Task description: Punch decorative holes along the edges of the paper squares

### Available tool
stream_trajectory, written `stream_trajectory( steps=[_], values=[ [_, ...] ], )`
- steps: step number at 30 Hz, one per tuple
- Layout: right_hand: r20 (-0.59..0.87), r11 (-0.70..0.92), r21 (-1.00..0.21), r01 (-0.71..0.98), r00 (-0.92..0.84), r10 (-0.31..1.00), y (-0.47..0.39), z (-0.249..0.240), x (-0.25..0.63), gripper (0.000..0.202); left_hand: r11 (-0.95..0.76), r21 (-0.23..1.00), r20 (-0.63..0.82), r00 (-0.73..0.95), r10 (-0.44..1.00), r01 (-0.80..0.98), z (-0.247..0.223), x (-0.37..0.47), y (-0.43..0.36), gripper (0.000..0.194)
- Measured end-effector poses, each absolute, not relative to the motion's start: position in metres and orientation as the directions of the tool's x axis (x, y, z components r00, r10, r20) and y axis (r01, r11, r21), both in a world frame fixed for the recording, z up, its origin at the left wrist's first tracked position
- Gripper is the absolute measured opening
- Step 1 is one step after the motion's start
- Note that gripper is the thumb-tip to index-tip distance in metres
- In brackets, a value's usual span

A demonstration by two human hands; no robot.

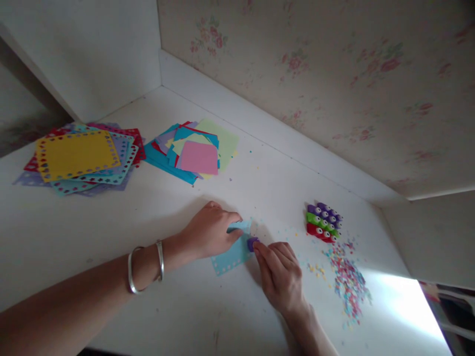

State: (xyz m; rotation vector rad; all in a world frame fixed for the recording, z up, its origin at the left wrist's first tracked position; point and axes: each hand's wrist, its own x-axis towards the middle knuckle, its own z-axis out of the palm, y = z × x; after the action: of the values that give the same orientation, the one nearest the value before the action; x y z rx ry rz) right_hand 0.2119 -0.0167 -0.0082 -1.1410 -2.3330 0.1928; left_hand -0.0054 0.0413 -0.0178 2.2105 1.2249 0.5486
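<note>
A light blue paper card [232, 258] with small punched holes along its lower edge lies on the white table. Resting over its left part, my left hand [211, 230] grips it with thumb and fingers curled, covering some of the card. My right hand [280, 269] pinches a small purple craft punch [253, 244] at the card's right edge. Whether the card sits inside the punch's slot is hard to make out. Tiny paper bits are scattered just beyond the card.
Punched cards with a yellow card [77, 155] on top are stacked at far left. Beside them lies a pile of plain cards, a pink card [199, 158] uppermost. Purple, green and red punches [322, 222] stand at right, near heaped confetti [349, 282]. A wall [315, 99] borders the table.
</note>
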Motion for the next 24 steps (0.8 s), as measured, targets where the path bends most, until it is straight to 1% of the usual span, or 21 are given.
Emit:
stream_trajectory(
  steps=[2,4,6,9,14,17,20,24],
  values=[
    [0.385,0.621,-0.319,0.716,-0.501,0.775,-0.018,-0.01,0.209,0.02,-0.445,0.61,0.083,0.505,0.859,0.656,-0.017,-0.005,0.041,0.017],
    [0.397,0.608,-0.325,0.724,-0.479,0.783,-0.02,-0.012,0.208,0.02,-0.439,0.594,0.075,0.497,0.865,0.674,-0.018,-0.006,0.042,0.019],
    [0.444,0.597,-0.349,0.722,-0.433,0.784,-0.025,-0.015,0.208,0.024,-0.418,0.617,0.072,0.482,0.873,0.667,-0.018,-0.006,0.042,0.022],
    [0.507,0.566,-0.388,0.727,-0.345,0.79,-0.031,-0.022,0.209,0.031,-0.435,0.61,0.086,0.491,0.867,0.662,-0.019,-0.007,0.042,0.024],
    [0.484,0.421,-0.495,0.76,-0.162,0.86,-0.038,-0.028,0.219,0.024,-0.435,0.612,0.086,0.491,0.867,0.66,-0.018,-0.009,0.043,0.024],
    [0.472,0.336,-0.504,0.796,-0.072,0.879,-0.041,-0.026,0.237,0.025,-0.425,0.636,0.078,0.493,0.866,0.645,-0.016,-0.009,0.043,0.024],
    [0.433,0.272,-0.482,0.833,-0.044,0.9,-0.046,-0.023,0.26,0.025,-0.4,0.675,0.07,0.485,0.872,0.621,-0.012,-0.009,0.044,0.024],
    [0.433,0.25,-0.456,0.854,-0.032,0.901,-0.053,-0.015,0.283,0.022,-0.328,0.752,0.038,0.459,0.887,0.572,-0.006,-0.01,0.044,0.034]
  ],
)
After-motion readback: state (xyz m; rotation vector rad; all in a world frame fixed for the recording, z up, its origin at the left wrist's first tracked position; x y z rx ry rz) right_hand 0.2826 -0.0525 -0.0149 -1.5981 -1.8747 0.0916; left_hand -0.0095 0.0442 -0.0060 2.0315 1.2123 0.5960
